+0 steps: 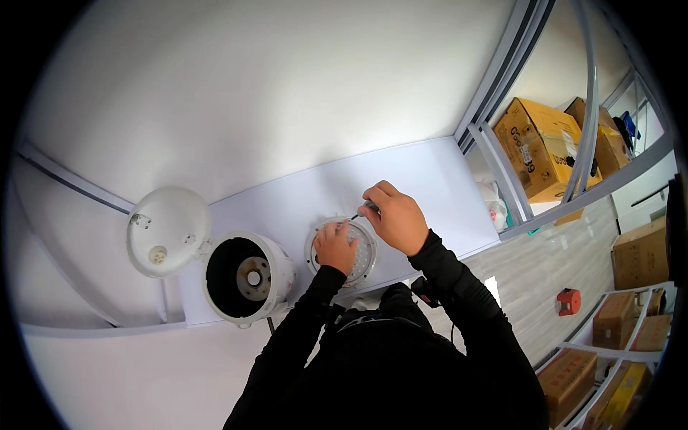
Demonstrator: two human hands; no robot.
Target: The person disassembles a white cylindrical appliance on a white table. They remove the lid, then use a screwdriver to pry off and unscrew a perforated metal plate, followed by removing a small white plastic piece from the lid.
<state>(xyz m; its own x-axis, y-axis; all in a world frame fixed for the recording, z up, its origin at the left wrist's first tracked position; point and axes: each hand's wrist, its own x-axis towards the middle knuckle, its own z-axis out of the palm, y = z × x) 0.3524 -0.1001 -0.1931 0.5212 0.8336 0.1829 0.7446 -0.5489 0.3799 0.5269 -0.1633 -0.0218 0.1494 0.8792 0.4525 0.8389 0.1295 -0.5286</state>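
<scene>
A round white disc (368, 252) with rows of small holes or bumps and a raised rim lies on the white tabletop in front of me. My left hand (335, 249) rests on its left part, fingers stretched over the surface and touching it. Closed in my right hand (396, 218) is a small screwdriver (370, 206) with a dark handle, mostly covered by my fingers. Its thin shaft points down and left to the disc's upper rim; whether the tip touches a screw is too small to tell. Left of the disc stands a white rice cooker (283, 276) with no inner pot, its round heating plate (252, 278) showing.
The cooker's white lid (175, 229) hangs tipped back on the left. The narrow table (430, 175) runs along a white wall. To the right are a metal frame (502, 168), a yellow carton (541, 150), a red stool (568, 302) on the floor and shelves of boxes (615, 321).
</scene>
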